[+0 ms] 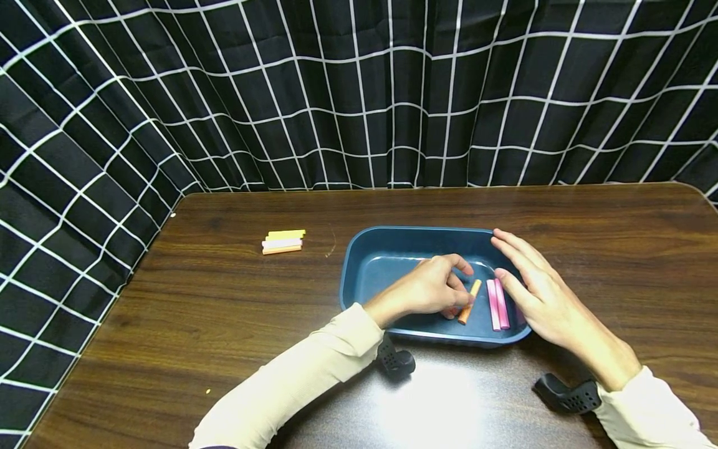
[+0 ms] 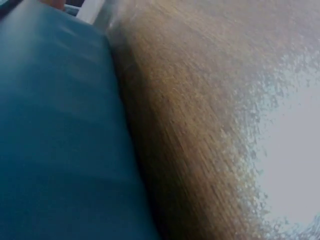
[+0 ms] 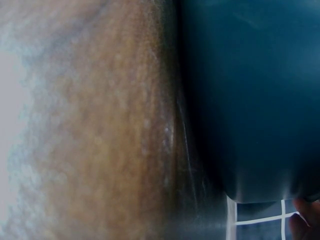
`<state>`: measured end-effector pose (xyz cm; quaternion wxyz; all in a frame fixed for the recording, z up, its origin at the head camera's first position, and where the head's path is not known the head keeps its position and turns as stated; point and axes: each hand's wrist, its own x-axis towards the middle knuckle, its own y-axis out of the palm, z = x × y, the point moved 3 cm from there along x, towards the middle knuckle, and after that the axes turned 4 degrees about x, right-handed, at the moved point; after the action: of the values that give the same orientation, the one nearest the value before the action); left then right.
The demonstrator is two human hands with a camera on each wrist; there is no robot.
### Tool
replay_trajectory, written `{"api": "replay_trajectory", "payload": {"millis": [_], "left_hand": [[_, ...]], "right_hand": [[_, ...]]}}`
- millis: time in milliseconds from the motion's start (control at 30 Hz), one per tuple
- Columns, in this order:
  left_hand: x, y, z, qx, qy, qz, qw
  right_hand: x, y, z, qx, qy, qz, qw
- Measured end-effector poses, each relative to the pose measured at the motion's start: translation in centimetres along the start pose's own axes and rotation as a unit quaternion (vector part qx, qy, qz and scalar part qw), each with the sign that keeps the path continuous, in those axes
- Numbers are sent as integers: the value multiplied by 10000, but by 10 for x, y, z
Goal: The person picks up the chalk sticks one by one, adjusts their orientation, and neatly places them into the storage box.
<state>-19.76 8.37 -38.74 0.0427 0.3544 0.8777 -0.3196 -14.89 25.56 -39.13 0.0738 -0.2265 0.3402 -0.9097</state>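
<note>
A blue plastic tub [image 1: 387,332] stands on the wooden table. My left hand [image 1: 434,288] reaches down into it and pinches an orange chalk stick [image 1: 465,315] between thumb and index finger, the other fingers bent above. Two pink chalk sticks [image 1: 498,305] lie side by side just right of the orange one. My right hand [image 1: 535,293] rests over the tub's right rim with its fingers straight, holding nothing. In the right wrist view, its fingertips [image 3: 300,220] show beyond the tub's outer wall [image 3: 260,100]. The left wrist view shows tub wall [image 2: 60,125] and tabletop only.
Several chalk sticks [image 1: 283,242], yellow, white and orange, lie together on the table [image 1: 168,324] left of the tub. A tiny yellow crumb [image 1: 208,391] is nearer the front. A black curtain with a white grid [image 1: 370,93] hangs behind and to the left.
</note>
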Motion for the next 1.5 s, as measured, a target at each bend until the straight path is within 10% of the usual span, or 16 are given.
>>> {"api": "replay_trajectory", "payload": {"millis": [1500], "left_hand": [[-51,-62,-2,1010,1140,-750,9855]], "right_hand": [[0,1,-1,-59,45,-35,10000]]}}
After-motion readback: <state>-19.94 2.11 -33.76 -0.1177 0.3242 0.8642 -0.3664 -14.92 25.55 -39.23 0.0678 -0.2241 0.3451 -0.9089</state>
